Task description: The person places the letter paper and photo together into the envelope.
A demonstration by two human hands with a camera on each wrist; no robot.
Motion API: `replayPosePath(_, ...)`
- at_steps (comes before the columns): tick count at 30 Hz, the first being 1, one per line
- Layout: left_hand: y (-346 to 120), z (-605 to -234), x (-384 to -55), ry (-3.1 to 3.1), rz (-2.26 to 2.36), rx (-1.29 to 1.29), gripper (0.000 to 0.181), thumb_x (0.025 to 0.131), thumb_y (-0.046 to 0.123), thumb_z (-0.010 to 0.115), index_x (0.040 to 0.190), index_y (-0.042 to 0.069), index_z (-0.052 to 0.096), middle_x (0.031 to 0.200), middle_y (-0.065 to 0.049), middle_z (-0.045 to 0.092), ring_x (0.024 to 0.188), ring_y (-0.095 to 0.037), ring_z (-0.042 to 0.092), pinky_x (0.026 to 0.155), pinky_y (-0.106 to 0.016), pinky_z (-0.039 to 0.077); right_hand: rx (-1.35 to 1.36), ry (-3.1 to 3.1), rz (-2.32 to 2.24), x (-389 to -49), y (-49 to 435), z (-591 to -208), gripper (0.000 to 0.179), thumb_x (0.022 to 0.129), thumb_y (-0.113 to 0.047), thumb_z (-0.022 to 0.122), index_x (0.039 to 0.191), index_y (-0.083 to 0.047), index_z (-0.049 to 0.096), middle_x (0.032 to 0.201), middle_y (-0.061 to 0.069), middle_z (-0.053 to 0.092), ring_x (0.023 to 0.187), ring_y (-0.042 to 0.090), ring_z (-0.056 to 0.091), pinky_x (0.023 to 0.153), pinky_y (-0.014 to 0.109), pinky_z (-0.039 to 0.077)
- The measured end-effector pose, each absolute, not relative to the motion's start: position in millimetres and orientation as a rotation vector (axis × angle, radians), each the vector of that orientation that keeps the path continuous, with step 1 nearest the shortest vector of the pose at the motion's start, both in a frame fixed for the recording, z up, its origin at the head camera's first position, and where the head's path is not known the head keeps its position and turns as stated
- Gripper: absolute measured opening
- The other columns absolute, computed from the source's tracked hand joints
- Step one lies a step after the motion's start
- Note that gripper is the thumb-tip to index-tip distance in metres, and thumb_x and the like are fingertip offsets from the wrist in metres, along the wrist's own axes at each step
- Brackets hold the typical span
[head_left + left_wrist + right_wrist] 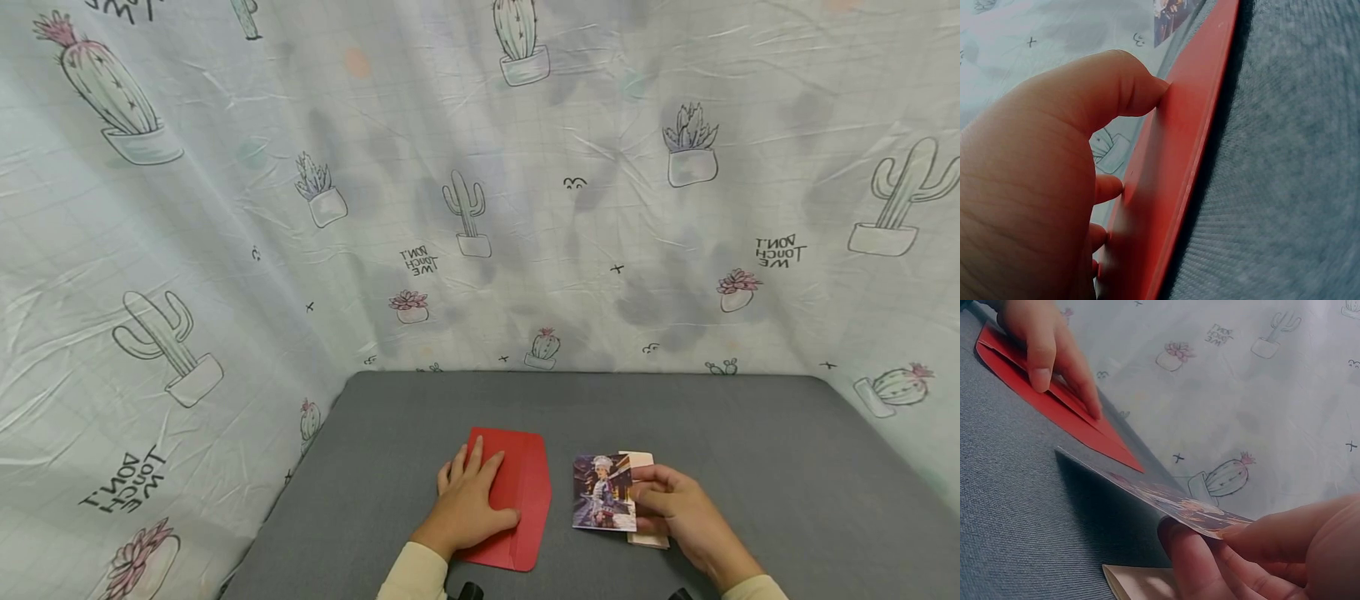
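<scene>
A red envelope (pixel 528 500) lies on the grey table with its flap side toward the right. My left hand (pixel 468 504) rests on it with fingers spread; in the left wrist view the thumb and fingertips touch the red paper (pixel 1172 150). My right hand (pixel 686 508) pinches a picture card (pixel 602 493) by its right edge, thumb on top and fingers below. The card shows a figure in a white hat. In the right wrist view the card (pixel 1172 503) is raised off the table and tilted. Beneath it lies a cream folded paper (pixel 648 540), partly hidden by card and hand.
The grey table (pixel 420 400) runs back to a pale cloth (pixel 570 250) printed with cacti, which hangs behind and at both sides. Two dark objects, one of them a black piece (pixel 471 591), show at the bottom edge near the wrists.
</scene>
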State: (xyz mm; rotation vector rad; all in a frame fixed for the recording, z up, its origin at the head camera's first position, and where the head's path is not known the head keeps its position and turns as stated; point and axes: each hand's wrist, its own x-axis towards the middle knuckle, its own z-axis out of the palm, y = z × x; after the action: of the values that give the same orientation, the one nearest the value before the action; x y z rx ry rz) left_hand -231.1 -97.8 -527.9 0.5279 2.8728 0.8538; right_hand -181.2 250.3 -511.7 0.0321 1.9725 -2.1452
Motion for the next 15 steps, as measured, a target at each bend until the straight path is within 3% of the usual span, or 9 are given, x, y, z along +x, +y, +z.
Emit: replayPosePath(15,-95.1,-529.8,-233.1,2.882,0.848,0.51,0.096,0.078,0.049,0.073,0.165,0.013,0.05,0.178,-0.019,0.018,0.162,-0.046,0.01,0.118,-0.073,0.011,0.011,1.981,-2.123,-183.8,247.8,-515.6,0.035,0.108,-0.003,0.064,0.135,0.015,0.054,0.105,0.011,0.071,0.091,0.024,0.073,0.072,0.036,0.063)
